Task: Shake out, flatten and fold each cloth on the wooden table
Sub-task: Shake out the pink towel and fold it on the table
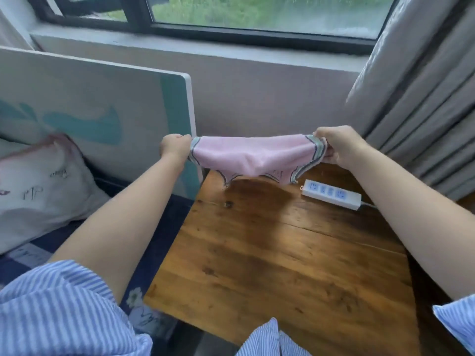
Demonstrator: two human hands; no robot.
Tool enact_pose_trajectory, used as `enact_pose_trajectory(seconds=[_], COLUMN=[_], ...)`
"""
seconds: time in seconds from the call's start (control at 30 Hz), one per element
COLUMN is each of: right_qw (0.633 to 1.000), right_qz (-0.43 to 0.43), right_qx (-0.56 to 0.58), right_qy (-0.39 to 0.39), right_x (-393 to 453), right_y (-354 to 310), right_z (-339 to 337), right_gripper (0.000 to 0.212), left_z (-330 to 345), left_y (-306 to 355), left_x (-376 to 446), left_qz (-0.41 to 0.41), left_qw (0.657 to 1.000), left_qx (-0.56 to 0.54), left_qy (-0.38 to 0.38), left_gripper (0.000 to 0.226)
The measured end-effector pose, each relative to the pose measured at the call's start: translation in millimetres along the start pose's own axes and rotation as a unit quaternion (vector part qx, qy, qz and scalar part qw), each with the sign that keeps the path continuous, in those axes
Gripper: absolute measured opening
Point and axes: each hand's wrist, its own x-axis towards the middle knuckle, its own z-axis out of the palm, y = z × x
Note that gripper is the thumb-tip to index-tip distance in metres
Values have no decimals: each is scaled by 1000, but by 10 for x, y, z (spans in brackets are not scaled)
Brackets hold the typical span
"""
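Cloth point(253, 155), pink with striped ends, hangs stretched in the air between my two hands, above the far edge of the surface point(282, 253) and not touching it. My left hand point(174, 148) is clamped on the cloth's left end, fingers curled round it; my right hand point(339, 147) pinches the right end the same way. The hands are well apart, and the cloth sags in the middle, its lower corners dangling just over the wood.

The surface is a small wooden table of dark-stained planks with knots and a seam running across it. A white power strip point(331, 194) lies near its far right corner, its cord leading off to the right.

Beyond the surface I see a grey wall under a dark-framed window point(257, 21) with blurred greenery outside. A grey curtain point(424, 111) hangs in folds on the right. To the left stands a white board point(90, 104) with teal shapes, and a pillow point(38, 186) leans in front of it. My striped blue sleeves point(51, 309) fill the lower corners.
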Motion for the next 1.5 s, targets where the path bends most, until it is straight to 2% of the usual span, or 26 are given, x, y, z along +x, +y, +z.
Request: enact_pose_trajectory(seconds=[0.13, 0.2, 0.27, 0.33, 0.4, 0.53, 0.6, 0.67, 0.8, 0.87, 0.97, 1.07, 1.27, 1.4, 1.5], right_qw=[980, 956, 931, 908, 888, 860, 859, 848, 818, 812, 818, 833, 861, 854, 841], right_qz=[91, 147, 197, 238, 262, 238, 204, 198, 233, 238, 210, 126, -9, -49, -75], right_qx=[-172, -253, -305, -345, -378, -451, -468, -491, -522, -523, -527, -536, -506, -513, -528], right_qy=[34, 34, 27, 17, 1, -37, -26, -4, -70, -100, -88, -52, -60, -71, -92], right_x=[-167, -329, -540, -746, -970, -1271, -1350, -1436, -1608, -1615, -1484, -1148, -317, 135, 357], right_y=[884, 1368, 1821, 2163, 2473, 2861, 3000, 3140, 3378, 3433, 3308, 3101, 2706, 2581, 2595], right_z=[112, 185, 267, 324, 415, 478, 497, 499, 490, 463, 435, 449, 625, 695, 770], right_gripper=[10, 12, 21, 27, 23, 28, 24, 11, 26, 28, 18, 23, 29, 32, 32], left_z=[76, 110, 136, 131, 124, 110, 89, 68, 46, 64, 124, 242, 610, 922, 1083], left_y=[-761, -1150, -1548, -1853, -2142, -2551, -2733, -2893, -3032, -2996, -2840, -2649, -2281, -2140, -2165], left_x=[-234, -346, -457, -597, -736, -969, -1028, -1067, -1115, -1108, -1012, -814, -375, -34, 131], left_qz=[-30, -21, -5, 16, 38, 55, 60, 59, 33, 15, 9, 15, 33, 20, -16], left_qw=[977, 942, 903, 880, 847, 786, 770, 754, 705, 695, 717, 754, 813, 849, 889], left_qx=[181, 280, 361, 399, 439, 495, 508, 518, 544, 544, 535, 520, 491, 465, 401], left_qy=[-111, -185, -233, -257, -299, -366, -382, -399, -454, -470, -448, -402, -312, -249, -222], left_gripper=[34, 25, 31, 30, 27, 33, 34, 34, 31, 37, 50, 38, 26, 31, 37])
